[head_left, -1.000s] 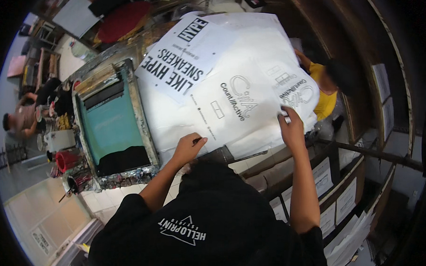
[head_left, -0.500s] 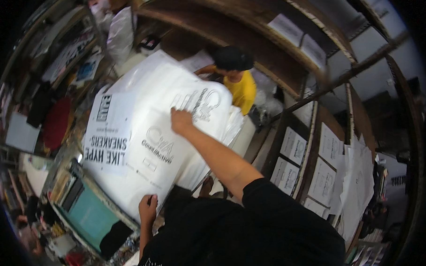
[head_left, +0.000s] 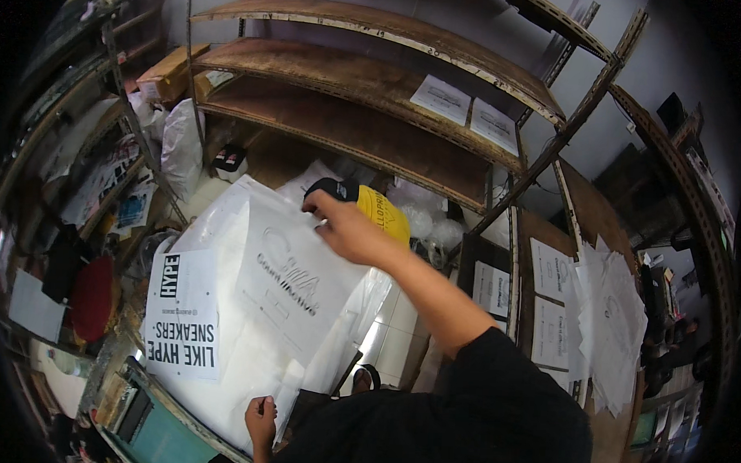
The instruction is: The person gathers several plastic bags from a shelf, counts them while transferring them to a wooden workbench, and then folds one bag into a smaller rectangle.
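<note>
so the right hand (head_left: 343, 232) has fingers clamped on the edge of a thin white rectangular sheet with grey print (head_left: 283, 271), over a white plastic pile (head_left: 241, 374). left hand (head_left: 260, 420) sits curled nearby, can't tell its grip.

Right arm (head_left: 443, 306) outstretched, right grip (head_left: 344, 228) pinched; left grip (head_left: 260, 423) low, curled.

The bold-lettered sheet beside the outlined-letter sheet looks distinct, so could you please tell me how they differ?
The bold-lettered sheet carries mainly thick, solid black letters; the outlined-letter sheet has large, thin-outlined letters with smaller dark text. The bold-lettered sheet lies nearly flat, untouched, while the outlined-letter sheet is partly raised at the right hand. Both are white printed sheets.
</note>
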A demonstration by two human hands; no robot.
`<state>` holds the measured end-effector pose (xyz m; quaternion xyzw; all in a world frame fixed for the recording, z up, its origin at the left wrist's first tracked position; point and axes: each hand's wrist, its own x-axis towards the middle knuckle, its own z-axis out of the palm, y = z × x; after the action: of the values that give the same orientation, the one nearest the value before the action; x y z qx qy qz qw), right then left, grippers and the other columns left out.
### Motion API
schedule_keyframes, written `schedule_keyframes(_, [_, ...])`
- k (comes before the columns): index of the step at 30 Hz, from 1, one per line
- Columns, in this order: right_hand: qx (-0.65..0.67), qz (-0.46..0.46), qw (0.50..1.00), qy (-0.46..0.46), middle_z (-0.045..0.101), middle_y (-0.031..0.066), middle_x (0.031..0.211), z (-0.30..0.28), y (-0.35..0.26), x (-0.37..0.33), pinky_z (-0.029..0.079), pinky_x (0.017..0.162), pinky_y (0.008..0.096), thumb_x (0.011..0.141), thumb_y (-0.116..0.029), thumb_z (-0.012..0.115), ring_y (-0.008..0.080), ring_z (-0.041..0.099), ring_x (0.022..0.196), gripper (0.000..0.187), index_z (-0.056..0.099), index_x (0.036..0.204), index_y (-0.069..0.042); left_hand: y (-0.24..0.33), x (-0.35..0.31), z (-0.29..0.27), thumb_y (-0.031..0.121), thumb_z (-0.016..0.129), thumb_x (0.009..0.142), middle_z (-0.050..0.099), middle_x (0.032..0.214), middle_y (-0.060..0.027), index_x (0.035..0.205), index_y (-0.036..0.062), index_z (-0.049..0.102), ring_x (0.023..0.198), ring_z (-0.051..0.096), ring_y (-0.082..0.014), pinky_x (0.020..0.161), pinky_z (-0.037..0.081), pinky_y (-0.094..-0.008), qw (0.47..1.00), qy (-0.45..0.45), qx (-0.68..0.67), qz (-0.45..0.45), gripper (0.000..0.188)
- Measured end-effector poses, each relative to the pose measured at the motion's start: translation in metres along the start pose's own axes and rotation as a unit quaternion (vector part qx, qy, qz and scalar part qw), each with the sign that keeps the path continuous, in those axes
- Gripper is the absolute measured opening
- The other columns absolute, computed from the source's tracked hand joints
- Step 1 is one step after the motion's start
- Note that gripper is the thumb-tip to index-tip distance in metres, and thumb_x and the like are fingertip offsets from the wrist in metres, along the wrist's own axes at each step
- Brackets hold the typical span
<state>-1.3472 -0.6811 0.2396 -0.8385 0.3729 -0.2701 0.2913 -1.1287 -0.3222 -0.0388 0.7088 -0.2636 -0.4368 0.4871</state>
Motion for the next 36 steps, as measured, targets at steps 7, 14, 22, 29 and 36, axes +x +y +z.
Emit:
schedule_keyframes(7, [-0.172, -0.086, 0.981, 0.009, 0.067, 0.0167, 0.109, -0.092, 0.013, -0.016, 0.05, 0.092, 0.0439, 0.078, 0.006, 0.05, 0.0359, 0.063, 0.105, 0.035, 0.07, 0.106, -0.002, 0.002, 0.002, 0.009, 0.028, 0.064, 0.095, 0.063, 0.077, -0.0084, 0.095, -0.0043, 0.062, 0.065, 0.06, -0.0134, 0.06, 0.051, -0.0272, 1.0, -0.019, 0.023, -0.003, 0.032])
schedule_keyframes(14, [-0.246, -0.042, 0.966, 0.062, 0.067, 0.0138, 0.113, -0.149, 0.0, -0.037, 0.051, 0.092, 0.0421, 0.078, 0.007, 0.05, 0.0324, 0.063, 0.107, 0.036, 0.071, 0.106, -0.002, 0.026, 0.005, 0.025, 0.025, 0.064, 0.095, 0.062, 0.075, -0.0065, 0.093, -0.0035, 0.063, 0.064, 0.058, -0.012, 0.06, 0.048, -0.0262, 0.996, -0.02, 0.07, 0.05, 0.028])
schedule_keyframes(22, [-0.269, -0.025, 0.952, 0.146, 0.067, 0.015, 0.114, -0.204, 0.026, -0.068, 0.05, 0.093, 0.0421, 0.075, 0.006, 0.05, 0.0346, 0.064, 0.104, 0.039, 0.071, 0.107, -0.002, 0.03, 0.009, 0.045, 0.022, 0.062, 0.096, 0.06, 0.075, -0.006, 0.097, -0.004, 0.06, 0.063, 0.055, -0.0107, 0.057, 0.047, -0.025, 0.996, -0.043, 0.07, 0.037, 0.026])
schedule_keyframes(29, [-0.264, 0.142, 0.925, 0.233, 0.071, 0.0177, 0.111, -0.404, 0.123, -0.132, 0.051, 0.093, 0.0344, 0.07, 0.007, 0.05, 0.0276, 0.067, 0.103, 0.048, 0.071, 0.112, -0.001, 0.045, 0.04, 0.073, 0.022, 0.063, 0.095, 0.06, 0.076, -0.0061, 0.099, -0.0034, 0.06, 0.063, 0.055, -0.0106, 0.056, 0.046, -0.0244, 0.989, -0.116, 0.067, 0.066, 0.026])
schedule_keyframes(36, [-0.278, 0.263, 0.848, 0.367, 0.07, 0.0153, 0.114, -0.571, 0.201, -0.319, 0.045, 0.098, 0.0328, 0.072, 0.009, 0.046, 0.0245, 0.064, 0.107, 0.051, 0.071, 0.115, -0.003, 0.06, 0.052, 0.119, 0.024, 0.064, 0.094, 0.064, 0.075, -0.0097, 0.097, -0.0038, 0.063, 0.064, 0.062, -0.0159, 0.059, 0.053, -0.0288, 0.975, -0.125, 0.162, 0.085, 0.028])
